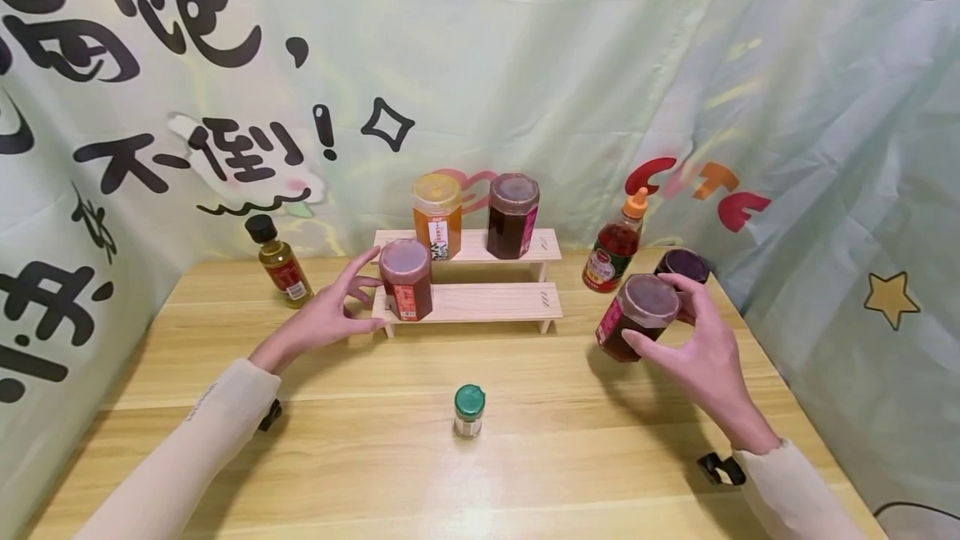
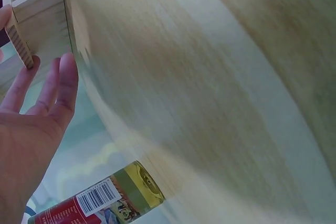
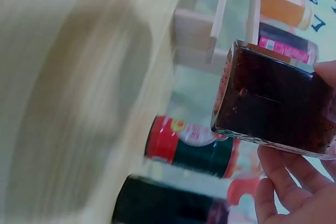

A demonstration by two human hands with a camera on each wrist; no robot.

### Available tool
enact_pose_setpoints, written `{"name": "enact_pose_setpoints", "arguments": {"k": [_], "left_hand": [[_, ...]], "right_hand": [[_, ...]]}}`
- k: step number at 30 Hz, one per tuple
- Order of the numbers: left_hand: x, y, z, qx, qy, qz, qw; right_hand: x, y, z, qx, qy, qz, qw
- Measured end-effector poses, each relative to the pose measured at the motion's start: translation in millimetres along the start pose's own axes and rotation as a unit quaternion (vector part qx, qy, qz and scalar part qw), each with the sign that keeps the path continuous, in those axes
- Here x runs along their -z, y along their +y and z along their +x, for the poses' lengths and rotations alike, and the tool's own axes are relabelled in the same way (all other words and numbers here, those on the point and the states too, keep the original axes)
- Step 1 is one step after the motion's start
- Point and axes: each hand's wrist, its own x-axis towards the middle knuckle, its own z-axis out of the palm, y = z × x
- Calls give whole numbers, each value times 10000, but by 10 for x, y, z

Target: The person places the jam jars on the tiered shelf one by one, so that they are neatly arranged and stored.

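My right hand [image 1: 705,348] grips a dark jam jar [image 1: 637,319] with a pink label, thumb in front and fingers behind. The jar is tilted and held above the table, its dark base facing the camera in the right wrist view. At the left end of the stand's lower step is a reddish-brown jar [image 1: 406,282] with a red label. My left hand [image 1: 333,311] spreads around that jar's left side, thumb and index fingertips right at it. In the left wrist view the other fingers [image 2: 65,85] extend loosely beside the wooden stand [image 2: 42,19].
On the upper step stand an orange jar [image 1: 438,219] and a dark jar [image 1: 513,219]. An oil bottle [image 1: 281,265] stands left, a red sauce bottle [image 1: 611,252] right, with another dark jar [image 1: 684,263] behind my right hand. A green-capped shaker [image 1: 469,411] stands in front.
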Motion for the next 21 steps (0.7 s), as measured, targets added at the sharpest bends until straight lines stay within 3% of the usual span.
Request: {"name": "enact_pose_setpoints", "arguments": {"k": [8,21], "left_hand": [[0,12,10,-3,-6,-38,10000],[5,-1,-3,-12,-15,-70,10000]], "right_hand": [[-120,-233,76,-59,-371,320,9988],[-461,-447,232,204,-560,623,9963]]}}
